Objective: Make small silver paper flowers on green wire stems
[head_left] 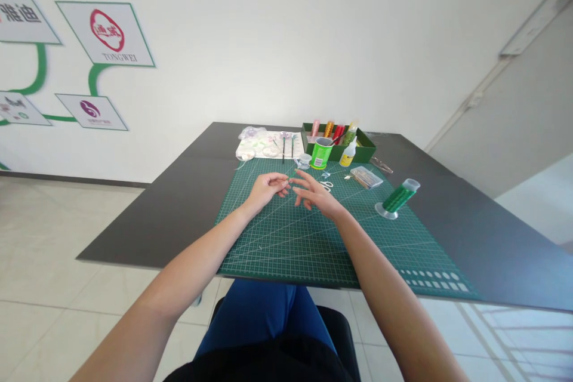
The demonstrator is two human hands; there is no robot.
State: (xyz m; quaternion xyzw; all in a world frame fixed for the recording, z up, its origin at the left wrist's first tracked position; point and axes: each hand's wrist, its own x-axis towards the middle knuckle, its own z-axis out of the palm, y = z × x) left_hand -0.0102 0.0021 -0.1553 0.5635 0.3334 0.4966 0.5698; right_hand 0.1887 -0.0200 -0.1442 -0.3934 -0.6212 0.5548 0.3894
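Observation:
Above the green cutting mat [286, 239], my left hand [268, 188] is closed, thumb and fingertips pinched together. Whatever lies in that pinch is too small to make out. Facing it, my right hand [317, 194] has its fingers apart, the fingertips close to those of the left hand, and I see nothing in it. White-handled scissors [327, 185] lie just behind the right hand, partly hidden by it. Further right a spool of green thread [400, 197] stands tilted-looking on its clear round base.
At the back are a bright green can [320, 155], a glue bottle [348, 154] and a dark green box [367, 146] with colored thread spools. A clear plastic case [366, 177] lies right of center. Brushes [283, 149] rest on a white sheet [250, 146] at back left.

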